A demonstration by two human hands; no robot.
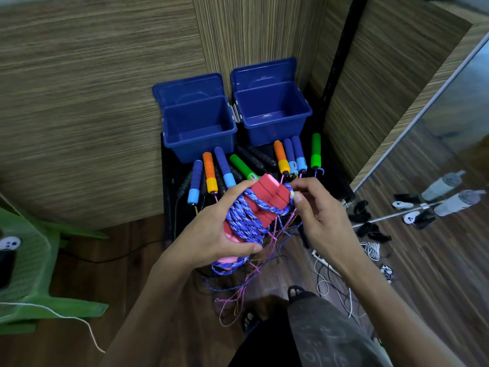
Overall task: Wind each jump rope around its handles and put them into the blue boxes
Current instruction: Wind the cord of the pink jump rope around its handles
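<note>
**Winding the blue cord around the red handles**

Gripping the pair of red foam handles (264,202) together, the left hand (219,231) is curling its fingers and thumb around the bundle, probably so the two handles are acting as one spool and the turns already laid are not slipping. The blue braided rope (247,223) is crossing the handles in several loops, with a slack loop hanging below the palm.

The right hand (317,215) is pinching the cord close to the upper end of the handles, thumb and forefinger closed on it just beside a small white piece I cannot identify; the other fingers are hanging relaxed. Holding this near the handles is likely keeping the cord taut for the next turn or for tucking in the end.

The bundle is hovering above the front of the black stand (169,181), short of the two blue boxes (198,128), which are standing open side by side against the wooden wall, nothing showing inside them. Between bundle and boxes, other handles are lying in a row, orange, blue, green and black, their thin cords trailing off the front edge toward the floor, still waiting to be wound.
</note>
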